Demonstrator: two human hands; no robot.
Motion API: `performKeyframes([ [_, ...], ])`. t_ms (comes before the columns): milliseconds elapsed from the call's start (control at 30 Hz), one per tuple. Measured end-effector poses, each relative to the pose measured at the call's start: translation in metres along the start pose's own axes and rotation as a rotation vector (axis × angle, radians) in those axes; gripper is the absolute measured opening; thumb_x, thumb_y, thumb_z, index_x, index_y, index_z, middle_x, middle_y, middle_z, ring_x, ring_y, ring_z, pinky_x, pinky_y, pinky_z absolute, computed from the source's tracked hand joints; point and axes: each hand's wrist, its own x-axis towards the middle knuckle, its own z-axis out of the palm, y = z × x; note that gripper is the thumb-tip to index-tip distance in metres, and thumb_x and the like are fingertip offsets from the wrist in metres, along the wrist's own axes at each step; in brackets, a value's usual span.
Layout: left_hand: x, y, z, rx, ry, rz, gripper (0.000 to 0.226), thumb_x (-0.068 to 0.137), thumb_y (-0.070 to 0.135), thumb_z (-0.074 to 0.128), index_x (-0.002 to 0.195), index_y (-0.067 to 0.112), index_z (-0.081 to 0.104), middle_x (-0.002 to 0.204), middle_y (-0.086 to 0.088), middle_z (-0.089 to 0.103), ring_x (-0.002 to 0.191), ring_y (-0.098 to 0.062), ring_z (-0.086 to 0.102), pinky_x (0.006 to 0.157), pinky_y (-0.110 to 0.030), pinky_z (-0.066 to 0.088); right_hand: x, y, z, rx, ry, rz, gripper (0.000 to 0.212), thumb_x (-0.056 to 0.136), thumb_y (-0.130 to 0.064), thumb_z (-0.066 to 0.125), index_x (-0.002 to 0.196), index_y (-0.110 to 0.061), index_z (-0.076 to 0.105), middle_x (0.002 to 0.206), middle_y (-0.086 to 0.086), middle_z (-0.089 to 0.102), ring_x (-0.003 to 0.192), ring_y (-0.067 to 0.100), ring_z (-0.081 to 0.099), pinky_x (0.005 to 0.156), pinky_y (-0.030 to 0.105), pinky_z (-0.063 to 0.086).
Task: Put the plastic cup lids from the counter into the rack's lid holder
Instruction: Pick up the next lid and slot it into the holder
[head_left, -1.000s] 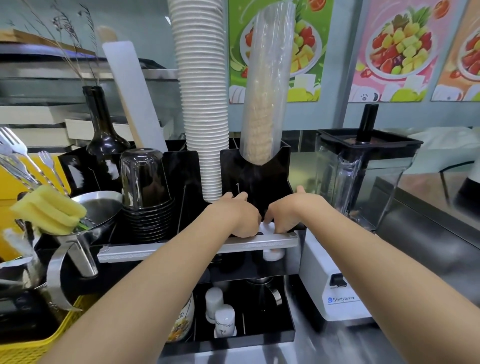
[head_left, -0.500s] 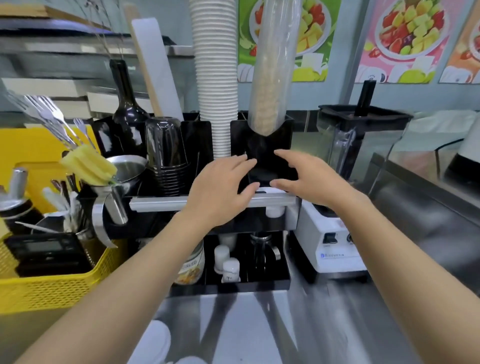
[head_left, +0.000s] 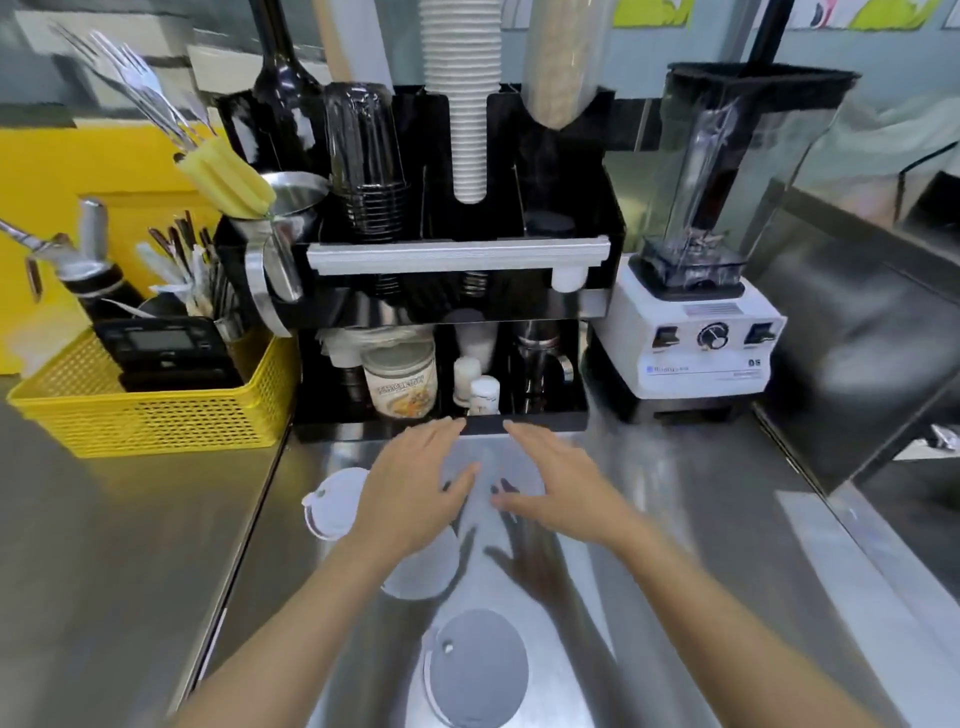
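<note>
Three white plastic cup lids lie on the steel counter: one at the left (head_left: 332, 501), one partly under my left wrist (head_left: 426, 571), one nearest me (head_left: 475, 667). My left hand (head_left: 415, 493) hovers open above the counter, over the middle lid. My right hand (head_left: 558, 488) is open beside it, fingers spread, holding nothing. The black rack (head_left: 597, 208) stands behind them. Its right compartment, the lid holder (head_left: 550, 223), shows a dark round shape inside, below a clear sleeve of lids.
A stack of white paper cups (head_left: 462, 104) and dark plastic cups (head_left: 369, 156) stand in the rack. A blender (head_left: 711, 312) is at the right, a yellow basket (head_left: 150, 410) with utensils at the left. Jars and small bottles fill the rack's lower shelf.
Both hands have drawn back from the rack's right compartment and come down to the counter, fingers spread. The view has tilted down, showing the lids on the counter.
</note>
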Motion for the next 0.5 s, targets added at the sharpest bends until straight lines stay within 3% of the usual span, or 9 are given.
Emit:
performKeyframes([
  [133,-0.042,-0.012,0.025,-0.034,-0.156,-0.008,0.053,0.088,0.046,0.048,0.136,0.024,0.038,0.143,0.004,0.043,0.131,-0.015,0.036,0.107,-0.029,0.025,-0.028,0.004,0.037,-0.003,-0.324,0.027,0.109,0.061,-0.070,0.062,0.144,-0.034,0.001,0.157,-0.002,0.009,0.142,0.016,0.006,0.113,0.040,0.009],
  [233,-0.069,-0.021,0.035,-0.070,-0.263,0.007,0.056,0.086,0.053,0.046,0.135,0.028,0.038,0.144,0.008,0.043,0.132,-0.012,0.035,0.108,-0.029,0.023,-0.049,-0.001,0.057,-0.010,-0.506,0.024,0.113,0.051,-0.074,0.063,0.139,-0.042,-0.001,0.156,-0.008,0.009,0.140,0.017,0.010,0.113,0.041,0.011],
  [333,-0.090,-0.026,0.040,-0.125,-0.389,0.058,0.059,0.081,0.062,0.047,0.132,0.035,0.037,0.138,0.015,0.046,0.127,-0.005,0.037,0.107,-0.025,0.022,-0.065,-0.008,0.074,-0.012,-0.549,-0.018,0.112,0.047,-0.068,0.070,0.136,-0.040,0.007,0.149,-0.011,0.021,0.134,0.015,0.022,0.107,0.035,0.018],
  [400,-0.100,-0.026,0.041,-0.180,-0.443,0.094,0.063,0.073,0.063,0.055,0.128,0.040,0.037,0.128,0.019,0.051,0.119,-0.001,0.040,0.108,-0.026,0.023,-0.073,-0.011,0.084,-0.043,-0.529,-0.055,0.111,0.047,-0.061,0.075,0.135,-0.039,0.010,0.147,-0.014,0.021,0.129,0.009,0.018,0.101,0.028,0.016],
  [500,-0.111,-0.030,0.044,-0.138,-0.548,0.118,0.090,0.062,0.068,0.062,0.137,0.037,0.024,0.136,0.017,0.042,0.130,-0.002,0.028,0.116,-0.031,0.006,-0.080,-0.011,0.095,-0.104,-0.456,-0.060,0.107,0.054,-0.054,0.075,0.138,-0.032,0.013,0.148,-0.011,0.018,0.124,0.009,0.014,0.098,0.023,0.014],
])
